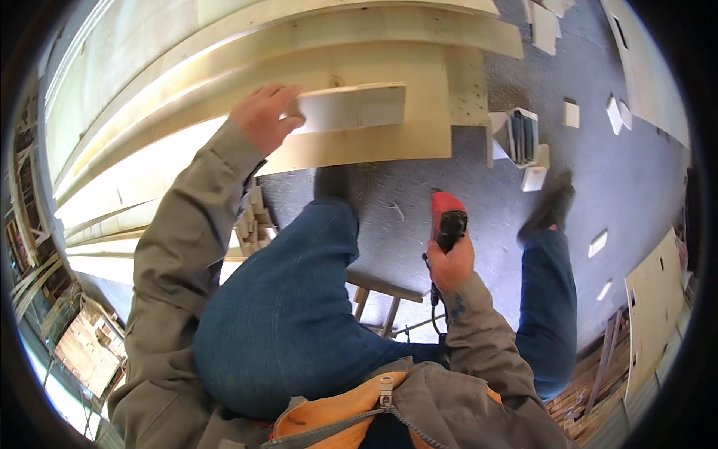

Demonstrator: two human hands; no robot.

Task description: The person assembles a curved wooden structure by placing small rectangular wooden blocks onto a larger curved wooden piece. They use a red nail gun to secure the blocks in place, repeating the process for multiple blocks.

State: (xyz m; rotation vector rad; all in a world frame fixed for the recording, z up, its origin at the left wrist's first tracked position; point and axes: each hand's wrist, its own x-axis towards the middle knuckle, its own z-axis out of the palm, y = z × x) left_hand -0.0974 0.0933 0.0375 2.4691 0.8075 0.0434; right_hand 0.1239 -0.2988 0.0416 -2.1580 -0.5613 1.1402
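Out over the edge of the stacked plywood, my left hand (pixel 265 118) grips one end of a short pale wooden board (pixel 348 108). Its thumb and fingers close round that end, while the far end points right. My right hand (pixel 452 266) is wrapped round the handle of a red and black corded power tool (pixel 449 209), whose exact kind I cannot make out. The tool hangs over the grey floor between my legs, its red nose away from me and apart from the board. A black cord (pixel 435 295) runs from its handle toward my lap.
Large plywood sheets (pixel 374 60) lie stacked ahead and left. Right of them, an open wooden box (pixel 537 120) holds dark strips. Small wood offcuts (pixel 571 114) dot the grey floor (pixel 396 179). Wooden blocks (pixel 256 221) and a small stool (pixel 385 286) are near my left leg.
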